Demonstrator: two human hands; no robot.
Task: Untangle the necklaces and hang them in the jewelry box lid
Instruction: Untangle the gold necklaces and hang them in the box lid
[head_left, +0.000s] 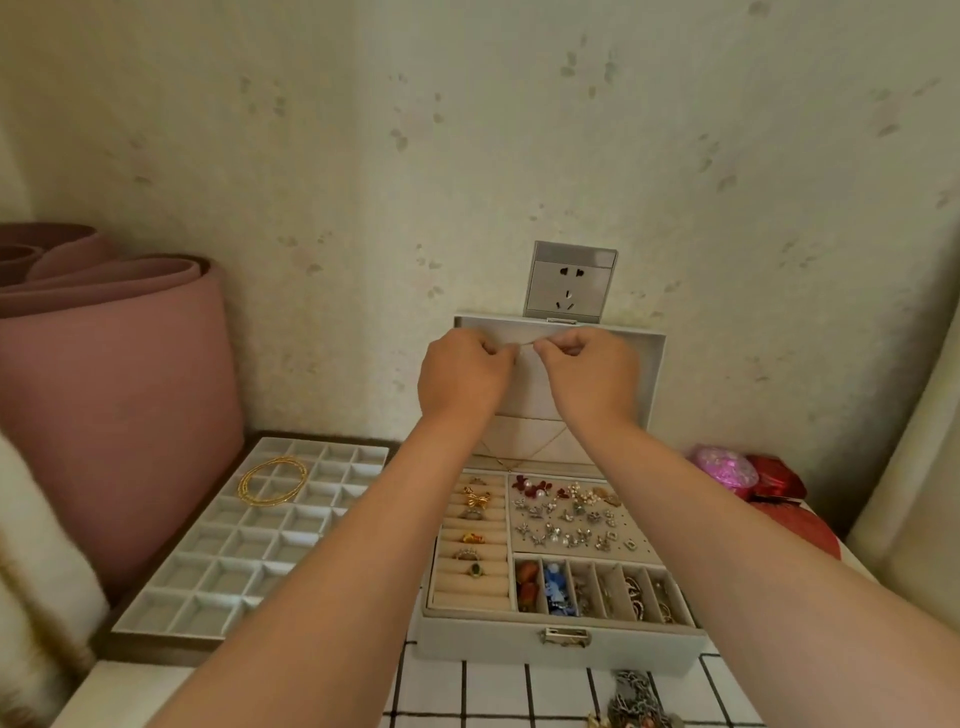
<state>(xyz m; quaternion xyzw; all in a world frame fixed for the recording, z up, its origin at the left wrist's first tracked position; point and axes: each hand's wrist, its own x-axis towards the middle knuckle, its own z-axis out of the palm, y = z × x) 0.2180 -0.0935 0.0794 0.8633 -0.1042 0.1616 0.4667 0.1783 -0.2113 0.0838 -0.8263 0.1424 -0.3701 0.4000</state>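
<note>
Both hands pinch one thin chain (525, 343): the left hand (465, 371) and the right hand (589, 374) each have fingers curled tight on it, with a short taut stretch between them. They hold it high against the upright lid (652, 374) of the jewelry box (561, 642), near the lid's top edge. That is probably where the hooks sit, though the hands hide any hook. Keeping the stretch tight likely lets the person slip it over a hook. The rest of the strand seems to fall in a fine V down the lid lining, behind the box's ring rolls. Left of the box, a gold necklace (272, 480) lies looped on a divided tray (249, 551), apparently waiting its turn. In front of the box, a tangled heap of chains (636, 696) rests on the checked cloth, so much of the task looks undone.
</note>
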